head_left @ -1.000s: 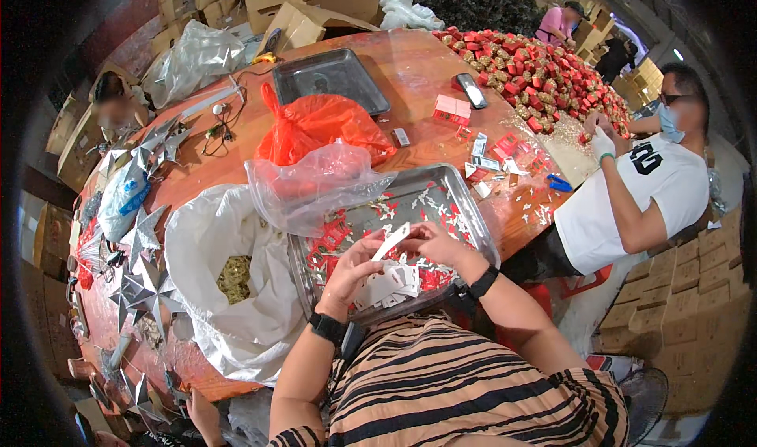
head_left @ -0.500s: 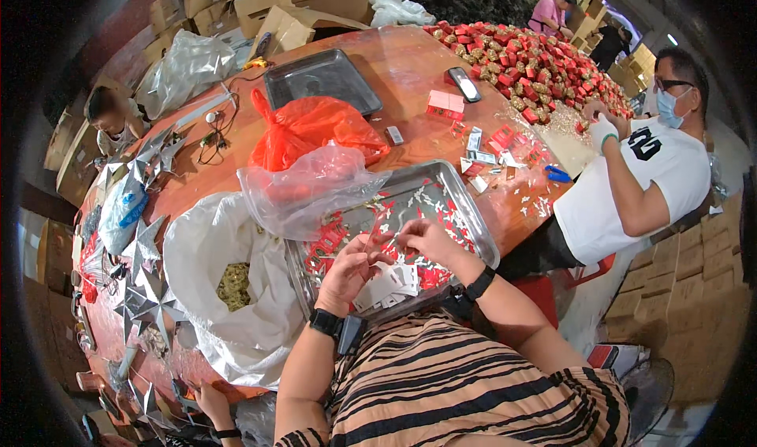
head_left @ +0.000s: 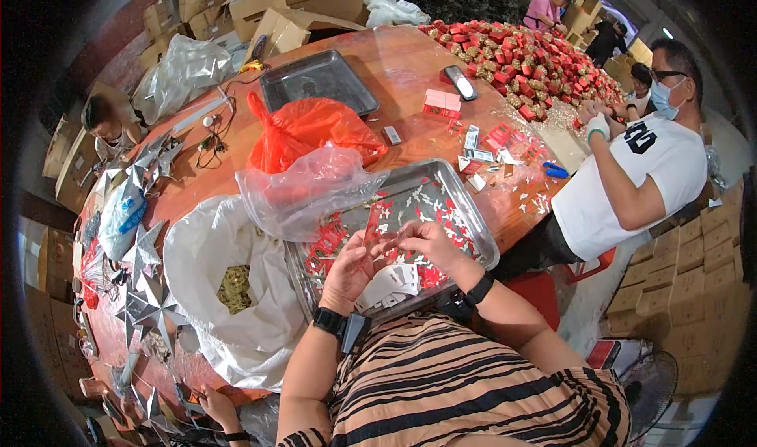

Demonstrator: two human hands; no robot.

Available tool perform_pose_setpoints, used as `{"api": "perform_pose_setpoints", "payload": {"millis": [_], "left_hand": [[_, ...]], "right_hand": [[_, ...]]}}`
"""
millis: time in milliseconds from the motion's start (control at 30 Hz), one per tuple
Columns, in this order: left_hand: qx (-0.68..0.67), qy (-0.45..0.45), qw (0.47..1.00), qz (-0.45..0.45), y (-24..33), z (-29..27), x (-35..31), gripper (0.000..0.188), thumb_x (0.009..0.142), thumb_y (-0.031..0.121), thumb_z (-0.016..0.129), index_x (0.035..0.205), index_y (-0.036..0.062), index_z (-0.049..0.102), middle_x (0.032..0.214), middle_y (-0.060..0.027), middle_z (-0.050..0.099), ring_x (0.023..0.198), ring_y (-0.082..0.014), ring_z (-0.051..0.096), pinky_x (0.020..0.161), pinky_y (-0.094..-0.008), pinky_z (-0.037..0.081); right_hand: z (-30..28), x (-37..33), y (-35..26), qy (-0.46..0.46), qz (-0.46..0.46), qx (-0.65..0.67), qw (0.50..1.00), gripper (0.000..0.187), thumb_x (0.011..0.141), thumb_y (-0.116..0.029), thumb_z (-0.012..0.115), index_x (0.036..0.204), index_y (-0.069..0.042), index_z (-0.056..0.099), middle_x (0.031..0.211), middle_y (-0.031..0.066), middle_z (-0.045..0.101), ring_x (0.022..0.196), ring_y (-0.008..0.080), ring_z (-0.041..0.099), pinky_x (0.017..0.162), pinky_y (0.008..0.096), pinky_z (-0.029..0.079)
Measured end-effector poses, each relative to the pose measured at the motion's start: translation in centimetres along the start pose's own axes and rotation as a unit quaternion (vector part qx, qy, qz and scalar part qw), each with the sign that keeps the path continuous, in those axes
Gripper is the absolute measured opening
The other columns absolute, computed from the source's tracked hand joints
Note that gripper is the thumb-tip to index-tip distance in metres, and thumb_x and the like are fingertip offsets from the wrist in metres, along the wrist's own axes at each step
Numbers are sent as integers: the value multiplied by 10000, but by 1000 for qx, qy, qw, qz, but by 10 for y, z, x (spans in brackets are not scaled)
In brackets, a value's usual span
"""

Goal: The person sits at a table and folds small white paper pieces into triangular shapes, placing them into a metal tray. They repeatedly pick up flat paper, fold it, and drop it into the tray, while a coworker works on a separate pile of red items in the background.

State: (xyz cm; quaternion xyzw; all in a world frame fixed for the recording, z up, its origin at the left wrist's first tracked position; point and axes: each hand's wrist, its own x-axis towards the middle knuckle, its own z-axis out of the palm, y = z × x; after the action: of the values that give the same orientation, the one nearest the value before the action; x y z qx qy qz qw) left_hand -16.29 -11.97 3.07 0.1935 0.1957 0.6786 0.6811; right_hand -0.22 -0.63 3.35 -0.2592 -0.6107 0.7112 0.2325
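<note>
My left hand [head_left: 352, 267] is closed on a narrow red card strip [head_left: 373, 225] that stands up from its fingertips. Close beside it, my right hand [head_left: 430, 246] has its fingers pinched together at the strip's lower part; what lies between them is too small to make out. Both hands are over a grey metal tray [head_left: 475, 225] strewn with small red and white cut-out pieces [head_left: 453, 218]. White cards [head_left: 390, 287] lie fanned out at the tray's near side, just under my hands. A clear plastic bag [head_left: 303, 203] overlaps the tray's far left part.
Left of the tray sits an open white sack [head_left: 193, 281] with gold-green bits inside. Beyond are an orange-red plastic bag [head_left: 315, 132] and a dark tray [head_left: 319, 84]. Red and gold ornaments [head_left: 512, 65] are heaped far right, near a masked person [head_left: 631, 167]. Silver stars [head_left: 154, 309] lie left.
My right hand has come in closer to my left, and their fingertips now nearly meet at the red strip. The tray and bags stay in place.
</note>
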Motion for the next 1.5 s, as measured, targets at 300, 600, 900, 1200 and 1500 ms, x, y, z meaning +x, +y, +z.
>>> {"api": "perform_pose_setpoints", "payload": {"millis": [300,600,900,1200,1500], "left_hand": [[-7,-35,999,-40,3,-13,3,561,781,255,541,1273,34,387,1200,-189,508,1053,-273,522,797,-363,467],[-33,-32,999,-6,7,-2,1,341,802,177,549,1109,46,481,1188,-183,528,1157,-253,484,943,-397,425],[26,-13,1000,-7,-2,-4,7,318,788,125,569,1085,28,506,1067,-114,576,1061,-231,540,910,-407,448],[532,135,831,96,-1,-7,4,428,669,20,710,1038,3,495,934,-73,584,822,-112,555,672,-237,456],[558,176,805,98,8,-4,-12,446,646,31,727,1032,12,504,884,-70,580,725,-119,573,594,-238,462]], "right_hand": [[2,0,7,-34,98,-25,994,80,771,-92,593,750,-18,615,724,38,625,640,88,550,579,218,413],[-3,1,3,-5,16,258,966,74,763,-39,547,707,-19,590,789,73,588,718,129,544,680,240,410],[3,-5,2,35,57,233,970,253,824,-41,510,1054,-38,616,670,43,595,577,98,531,534,209,396],[-2,-3,-22,42,-8,2,999,342,859,-19,510,1199,-48,520,756,56,633,599,70,553,535,198,448],[3,-6,-34,24,8,-66,997,350,847,-33,555,1193,-28,506,751,95,642,525,85,548,503,200,447]]}}
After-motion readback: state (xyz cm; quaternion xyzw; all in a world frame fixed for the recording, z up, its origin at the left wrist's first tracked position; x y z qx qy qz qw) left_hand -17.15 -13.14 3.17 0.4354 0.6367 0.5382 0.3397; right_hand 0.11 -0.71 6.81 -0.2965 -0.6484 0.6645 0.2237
